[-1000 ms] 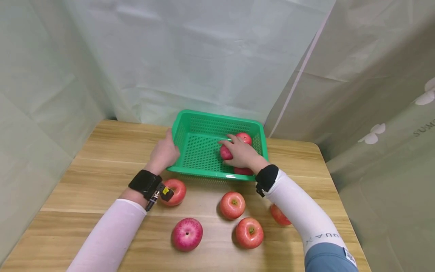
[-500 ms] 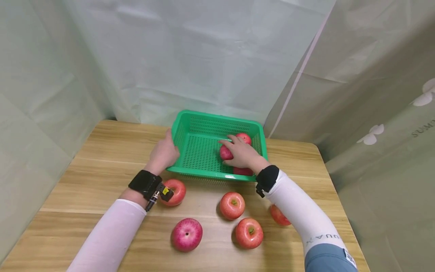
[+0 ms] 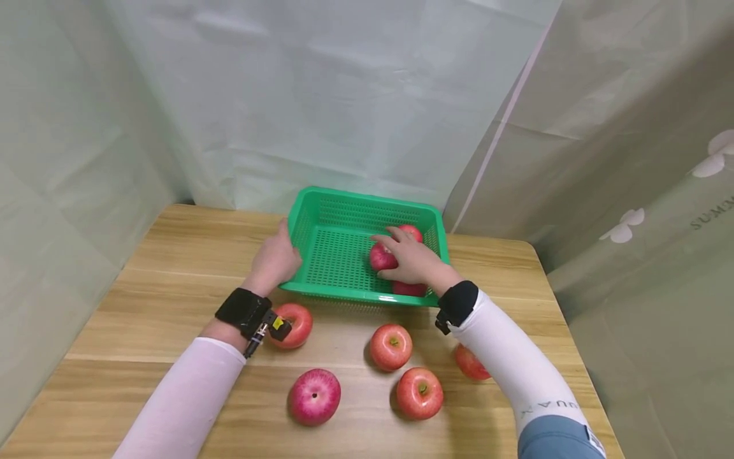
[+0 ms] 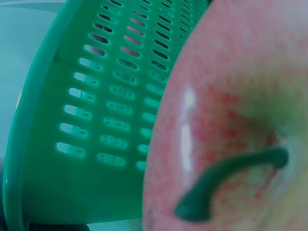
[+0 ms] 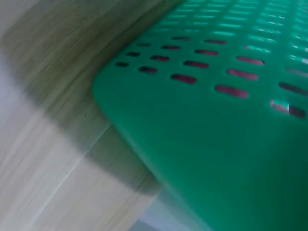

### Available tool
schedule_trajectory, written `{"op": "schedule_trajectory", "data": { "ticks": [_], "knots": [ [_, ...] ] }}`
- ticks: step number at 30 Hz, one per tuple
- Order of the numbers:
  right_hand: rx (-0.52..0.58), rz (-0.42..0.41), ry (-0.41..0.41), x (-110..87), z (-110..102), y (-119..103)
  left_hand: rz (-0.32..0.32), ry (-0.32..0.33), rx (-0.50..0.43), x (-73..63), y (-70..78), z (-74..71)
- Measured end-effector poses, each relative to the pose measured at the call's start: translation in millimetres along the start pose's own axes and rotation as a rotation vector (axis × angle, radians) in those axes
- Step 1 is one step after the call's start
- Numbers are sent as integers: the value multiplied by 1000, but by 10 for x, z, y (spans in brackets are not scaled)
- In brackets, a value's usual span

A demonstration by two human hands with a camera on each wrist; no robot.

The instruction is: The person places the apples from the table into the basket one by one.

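Note:
A green plastic basket (image 3: 338, 290) with slotted walls stands at the back of the table. My left hand (image 3: 276, 260) grips its left rim, the fingers partly hidden. My right hand (image 3: 414, 258) is inside the basket at its right side, fingers spread beside a dark red apple (image 3: 381, 257). Another apple (image 3: 411, 233) lies behind that hand, and a third apple (image 3: 408, 289) lies by the front wall, partly covered. Under my left wrist is a red apple (image 3: 295, 325), which fills much of the left wrist view with its green stem (image 4: 231, 171).
In front of the basket lie a pink-red apple (image 3: 315, 396) and two lighter red apples, one nearer the basket (image 3: 391, 347) and one closer to me (image 3: 420, 393). Another apple (image 3: 471, 363) is partly behind my right forearm. Pale sheets (image 3: 344, 95) hang around the wooden table (image 3: 172, 274).
My right hand has shifted slightly right, and more of the dark red apple beside it now shows. The left hand keeps its hold on the basket, which stays in place.

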State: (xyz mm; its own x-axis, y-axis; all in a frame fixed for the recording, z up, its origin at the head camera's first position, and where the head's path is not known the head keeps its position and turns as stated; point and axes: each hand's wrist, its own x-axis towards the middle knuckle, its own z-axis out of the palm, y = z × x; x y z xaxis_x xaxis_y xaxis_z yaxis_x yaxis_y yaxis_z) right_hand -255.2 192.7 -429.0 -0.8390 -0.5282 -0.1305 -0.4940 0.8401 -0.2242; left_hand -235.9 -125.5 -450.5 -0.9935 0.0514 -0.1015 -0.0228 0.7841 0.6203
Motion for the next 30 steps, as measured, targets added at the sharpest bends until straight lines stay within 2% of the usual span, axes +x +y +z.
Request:
{"op": "schedule_trajectory", "data": {
  "ticks": [8,15,30],
  "knots": [
    [73,-58,33,-107,-36,140,14,10,1,20,-38,-19],
    [132,-97,56,-223,-82,202,-4,-4,-20,18,-62,-44],
    [165,-110,96,-522,-144,216,-3,1,-23,15,-83,-102]
  ]
}}
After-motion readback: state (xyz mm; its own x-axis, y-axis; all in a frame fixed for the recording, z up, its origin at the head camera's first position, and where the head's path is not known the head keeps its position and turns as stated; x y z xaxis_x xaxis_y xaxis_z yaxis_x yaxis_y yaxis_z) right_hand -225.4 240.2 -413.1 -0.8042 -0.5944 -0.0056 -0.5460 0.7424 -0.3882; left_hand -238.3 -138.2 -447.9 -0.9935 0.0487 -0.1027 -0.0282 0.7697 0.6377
